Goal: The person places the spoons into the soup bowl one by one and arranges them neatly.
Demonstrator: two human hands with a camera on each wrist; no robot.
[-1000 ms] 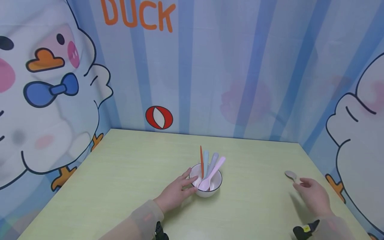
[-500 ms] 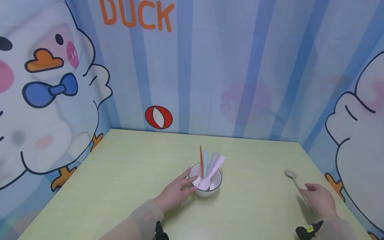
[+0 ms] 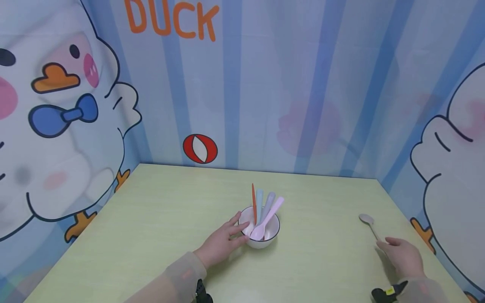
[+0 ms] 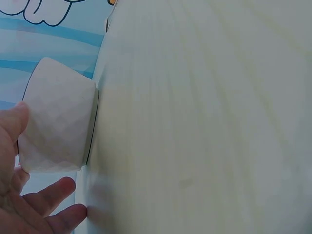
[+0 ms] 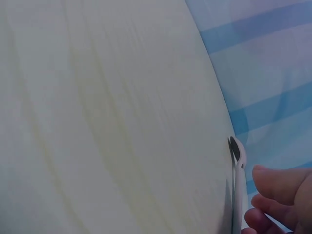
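A white bowl (image 3: 261, 243) with a dark rim stands on the table, holding a pink spoon (image 3: 267, 219), a lavender handle (image 3: 269, 203), a light blue handle (image 3: 259, 200) and a thin orange stick (image 3: 254, 202). At its left side, my left hand (image 3: 223, 242) holds the rim; the thumb presses the bowl's wall in the left wrist view and other fingers spread below. A pale spoon (image 3: 366, 219) lies at the right, its handle running toward my right hand (image 3: 403, 254). In the right wrist view, the thumb (image 5: 275, 183) stands apart from the spoon; lower fingers are close beside the handle, contact unclear.
The pale yellow table (image 3: 170, 202) meets a blue striped cloth backdrop (image 3: 257, 84) printed with cartoon ducks behind and at both sides. A dark wrist strap (image 3: 386, 293) shows at the right wrist, and a dark device (image 3: 203, 292) at the left.
My right hand has drawn back from near the spoon's head, toward the lower right along the handle, which shows more now. The left hand and bowl stay put.
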